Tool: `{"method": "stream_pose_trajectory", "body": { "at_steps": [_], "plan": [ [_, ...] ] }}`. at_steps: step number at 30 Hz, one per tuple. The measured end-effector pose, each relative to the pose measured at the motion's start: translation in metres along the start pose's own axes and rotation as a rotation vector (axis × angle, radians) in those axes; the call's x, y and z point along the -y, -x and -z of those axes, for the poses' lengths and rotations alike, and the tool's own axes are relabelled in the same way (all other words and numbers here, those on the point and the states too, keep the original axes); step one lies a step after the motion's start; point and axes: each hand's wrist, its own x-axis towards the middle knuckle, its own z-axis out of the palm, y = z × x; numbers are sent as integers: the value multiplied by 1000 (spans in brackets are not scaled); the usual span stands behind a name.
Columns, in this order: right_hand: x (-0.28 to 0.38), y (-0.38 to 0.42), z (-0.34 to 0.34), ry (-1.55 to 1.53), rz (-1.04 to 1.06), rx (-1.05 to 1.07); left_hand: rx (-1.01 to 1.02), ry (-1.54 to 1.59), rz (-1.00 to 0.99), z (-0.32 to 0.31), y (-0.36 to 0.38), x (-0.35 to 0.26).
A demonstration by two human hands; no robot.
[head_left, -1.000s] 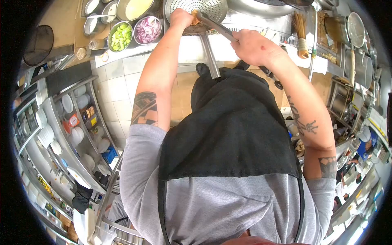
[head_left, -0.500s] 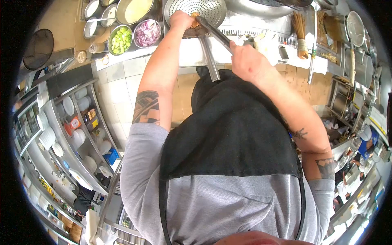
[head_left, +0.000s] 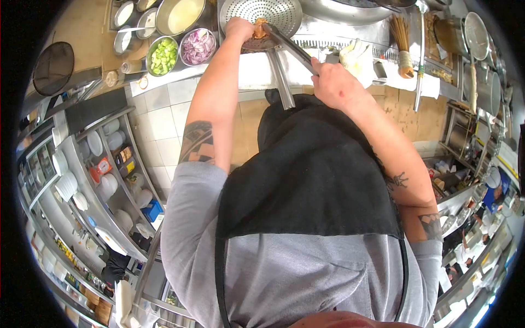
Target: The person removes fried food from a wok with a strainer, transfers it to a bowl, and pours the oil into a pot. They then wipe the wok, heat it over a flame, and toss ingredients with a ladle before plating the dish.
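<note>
A perforated metal strainer (head_left: 232, 11) with a tubular handle (head_left: 281, 82) pointing toward me sits at the top of the view. My left hand (head_left: 240, 29) is closed at its near side, fingertips against an orange-brown piece of food (head_left: 261, 30); the fingers are partly hidden. My right hand (head_left: 338, 83) grips a long, narrow metal tool (head_left: 290, 46) shaped like tongs. The tool's far end touches or lies right beside that piece. Beneath the food is a dark brown area that I cannot make out.
Bowls of chopped green vegetable (head_left: 163, 56) and sliced red onion (head_left: 198, 46) stand left of the strainer, with a pot of pale yellow liquid (head_left: 181, 13) behind. To the right are a bundled bamboo brush (head_left: 403, 52) and a large metal wok (head_left: 344, 13). Shelves of dishes (head_left: 109, 164) stand at left.
My right hand has shifted slightly toward me and right with the metal tool. More of the orange-brown food shows beside my left hand, which stays almost in place.
</note>
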Motion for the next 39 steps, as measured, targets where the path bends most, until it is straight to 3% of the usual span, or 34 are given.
{"method": "stream_pose_trajectory", "body": {
  "at_steps": [2, 3, 5, 7, 8, 10, 11, 12, 13, 15, 18, 19, 21, 23, 26, 29, 32, 36, 39],
  "plan": [
    [0, -1, 10, -70, -29, 34, -196, 7, -124, 17, 30, -7],
    [0, 0, 18, -140, -53, 45, -390, 42, -233, 39, 71, -18],
    [0, 7, 26, -232, -97, 25, -487, 288, -121, 54, 132, -15],
    [-1, 18, 32, -265, -123, -29, -400, 461, -8, 47, 211, 2],
    [-3, 21, 32, -249, -128, -80, -203, 396, 132, 36, 250, 13],
    [-6, 26, 30, -221, -140, -176, 173, 405, 209, 0, 323, 33],
    [-6, 23, 30, -214, -124, -152, 462, 801, 433, -57, 353, 70],
    [-6, 19, 31, -207, -111, -130, 496, 506, 274, -11, 380, 6],
    [-7, 16, 30, -201, -103, -110, 625, 607, 347, -16, 387, 14],
    [-9, 4, 21, -150, -117, -50, 714, 543, 222, -16, 398, 25],
    [-19, -12, -2, -173, -83, -48, 621, 307, -202, -27, 432, 53],
    [-16, -13, 7, -347, -205, 63, 624, 382, -264, -66, 434, 91],
    [-6, -13, 30, -704, -452, 274, 682, 629, -117, -76, 424, 102],
    [-17, -14, 22, -894, -566, 300, 780, 963, 333, -36, 413, 73],
    [-21, -12, 20, -1026, -587, 290, 674, 886, 304, -21, 379, 55],
    [-25, -12, 12, -859, -508, 240, 350, 813, 313, -26, 346, 45],
    [-32, -5, -2, -712, -414, 179, 208, 1005, 230, 18, 321, 5],
    [-37, 10, -7, -674, -381, 134, 65, 1066, 187, 41, 293, -3],
    [-32, 20, -3, -810, -335, 68, 51, 1017, 180, 59, 280, -8]
  ]
}}
